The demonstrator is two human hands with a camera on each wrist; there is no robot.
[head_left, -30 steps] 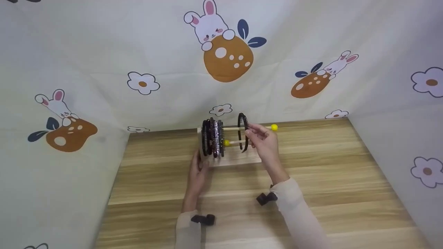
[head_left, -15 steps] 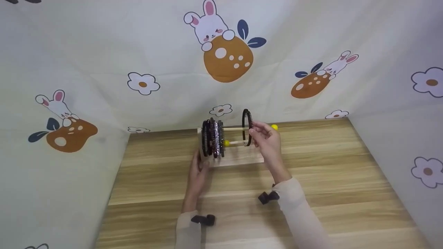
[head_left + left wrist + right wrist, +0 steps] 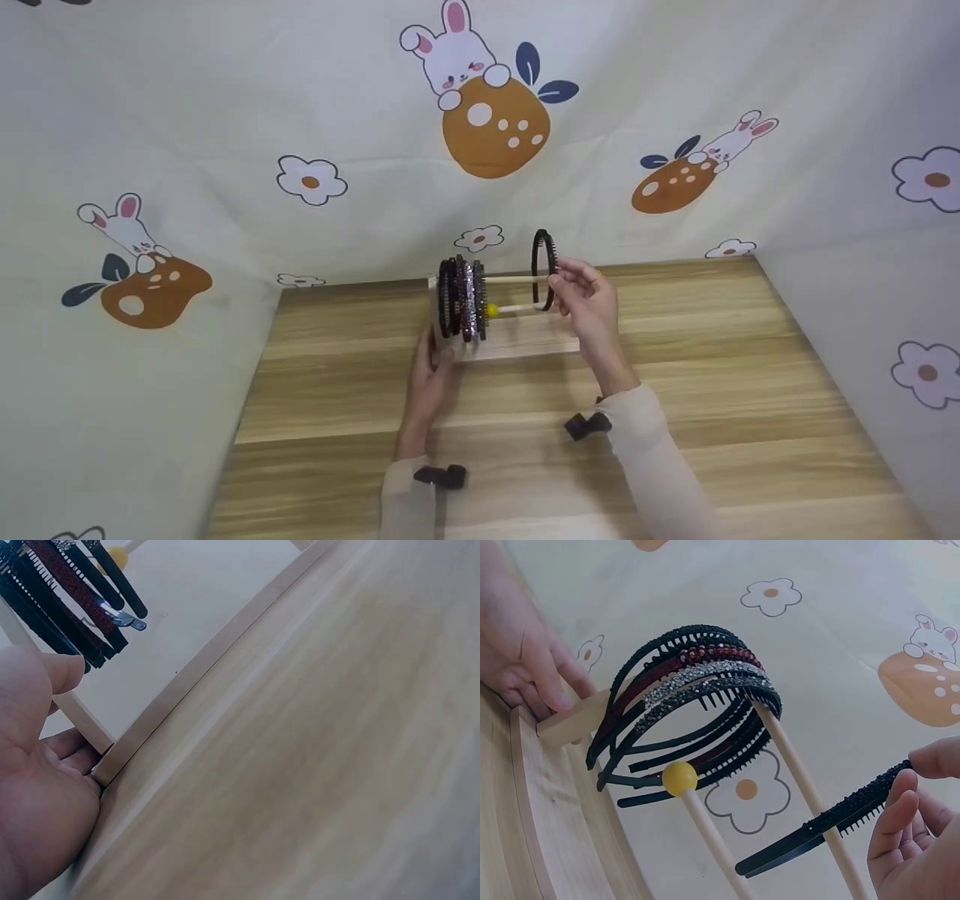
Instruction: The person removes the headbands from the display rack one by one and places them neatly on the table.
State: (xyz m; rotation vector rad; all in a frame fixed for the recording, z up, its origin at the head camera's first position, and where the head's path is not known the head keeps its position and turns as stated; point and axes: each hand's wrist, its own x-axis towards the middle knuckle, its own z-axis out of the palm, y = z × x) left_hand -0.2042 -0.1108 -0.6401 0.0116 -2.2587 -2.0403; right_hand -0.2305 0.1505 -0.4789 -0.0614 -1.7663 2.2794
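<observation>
My right hand (image 3: 592,307) pinches a black toothed headband (image 3: 825,817) between thumb and fingers. That headband stands around the longer wooden rod (image 3: 787,754), toward its outer end, apart from the others. Several headbands, black, dark red and silver glitter (image 3: 466,300), hang bunched at the inner end of the rod. My left hand (image 3: 431,375) grips the lower edge of the wooden stand (image 3: 172,690), thumb on the near side and fingers behind its corner. A yellow ball (image 3: 679,778) tips the shorter rod. The longer rod's ball is mostly behind my right hand.
Beneath the stand lies a wood-grain table (image 3: 487,420). Close behind it hangs a pale cloth wall (image 3: 360,225) printed with rabbits and flowers, which also runs along both sides.
My right hand has moved the black headband to the right and slightly up, away from the bunch and toward the rod's tip. The left hand and stand have stayed still.
</observation>
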